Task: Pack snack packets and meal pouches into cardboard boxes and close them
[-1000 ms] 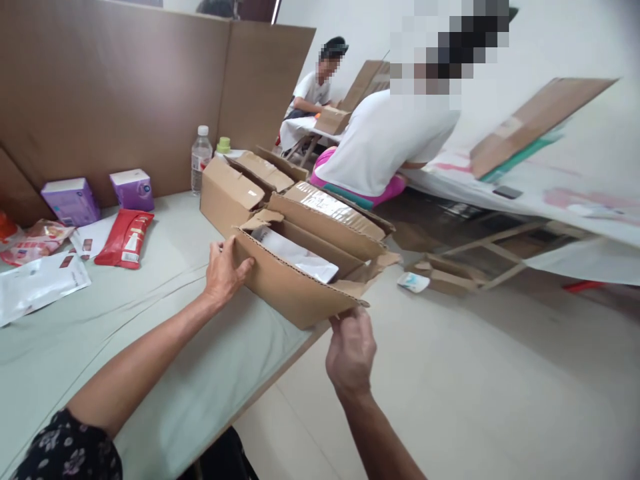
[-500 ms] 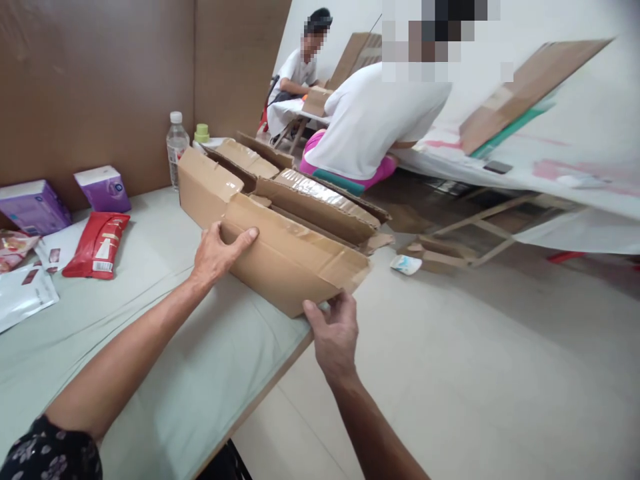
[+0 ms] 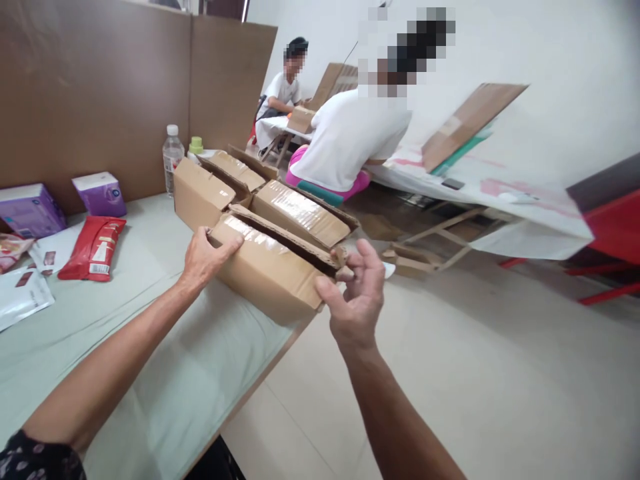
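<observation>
A brown cardboard box [image 3: 265, 270] with strips of clear tape rests at the table's edge. My left hand [image 3: 207, 257] grips its left end, thumb over the taped top and the other fingers partly hidden. At the right end, my right hand [image 3: 357, 290] has its thumb against the corner and its fingers curled around the torn end flap. Right behind lie more cardboard pieces: a taped part [image 3: 303, 210] and a folded part [image 3: 203, 193] to the left. Whether these are joined to the held box I cannot tell.
A water bottle [image 3: 173, 157] and a green-capped container [image 3: 195, 145] stand behind the cardboard. Left on the table [image 3: 150, 360] lie a red packet [image 3: 93, 248] and purple tissue packs [image 3: 99, 193]. Beyond, a person in a white shirt [image 3: 353, 137] sits by another table.
My right hand has moved up from the box's lower corner to its end flap. The box's front side has tipped back, showing more taped top. The view has shifted slightly right and up.
</observation>
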The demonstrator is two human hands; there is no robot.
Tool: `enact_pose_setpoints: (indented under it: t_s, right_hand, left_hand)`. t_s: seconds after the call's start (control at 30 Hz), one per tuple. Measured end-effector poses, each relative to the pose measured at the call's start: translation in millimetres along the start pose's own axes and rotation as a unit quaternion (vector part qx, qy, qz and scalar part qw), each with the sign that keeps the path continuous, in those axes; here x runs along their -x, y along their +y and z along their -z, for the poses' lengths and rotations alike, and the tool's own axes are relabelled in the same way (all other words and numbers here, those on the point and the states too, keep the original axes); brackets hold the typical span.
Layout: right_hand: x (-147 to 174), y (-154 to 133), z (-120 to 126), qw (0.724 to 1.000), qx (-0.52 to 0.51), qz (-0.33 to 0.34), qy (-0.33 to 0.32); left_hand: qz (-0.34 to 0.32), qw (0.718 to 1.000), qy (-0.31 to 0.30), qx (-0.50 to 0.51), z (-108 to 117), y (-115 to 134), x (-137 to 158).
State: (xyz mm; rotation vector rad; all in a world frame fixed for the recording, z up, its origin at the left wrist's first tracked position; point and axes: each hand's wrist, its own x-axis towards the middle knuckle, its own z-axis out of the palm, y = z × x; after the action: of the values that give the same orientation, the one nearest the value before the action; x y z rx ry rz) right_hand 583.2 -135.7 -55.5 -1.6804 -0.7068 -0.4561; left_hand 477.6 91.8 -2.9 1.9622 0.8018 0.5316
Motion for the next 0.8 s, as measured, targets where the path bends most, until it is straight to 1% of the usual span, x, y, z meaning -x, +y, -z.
enact_pose_setpoints:
  t_s: [0.1,0.17,0.23,0.33,0.37,0.4,0.43,0.5,0.6,0.7,0.8]
  right_hand:
    - [2,-11,2,0.997,0.056,0.047,-0.005]
    - [-1,-13,7,0.994,0.066,0.081,-0.032]
    - [-4,-11,14,0.987,0.065,0.111,-0.095]
    - [-4,-5,27,0.959,0.111,0.153,-0.210]
    - [-2,-3,30,0.949,0.137,0.166,-0.230]
    - [-1,-2,31,0.942,0.161,0.175,-0.236]
    - [0,0,31,0.939,0.180,0.181,-0.231]
    - [1,3,25,0.941,0.200,0.184,-0.201]
    - [-3,7,8,0.952,0.219,0.158,-0.144]
    - [-8,11,-4,0.959,0.226,0.127,-0.116]
    - [-10,12,-6,0.960,0.226,0.111,-0.119]
  left_hand:
    - [0.007,1.000,-0.009,-0.027,10,3,9]
    - [0.009,0.999,-0.015,-0.041,13,6,10]
    - [0.007,0.999,-0.021,-0.050,13,8,9]
    - [-0.002,0.998,-0.019,-0.052,7,8,5]
    - [-0.006,0.999,-0.015,-0.049,4,8,3]
    - [-0.011,0.999,-0.011,-0.046,0,8,1]
    - [-0.017,0.999,-0.006,-0.042,-5,7,-2]
    - [-0.031,0.999,0.005,-0.033,-15,4,-8]
    - [-0.060,0.998,0.000,-0.024,-33,-4,-13]
    - [-0.097,0.994,-0.048,-0.030,-48,-24,-5]
    - [-0.135,0.982,-0.123,-0.058,-50,-54,19]
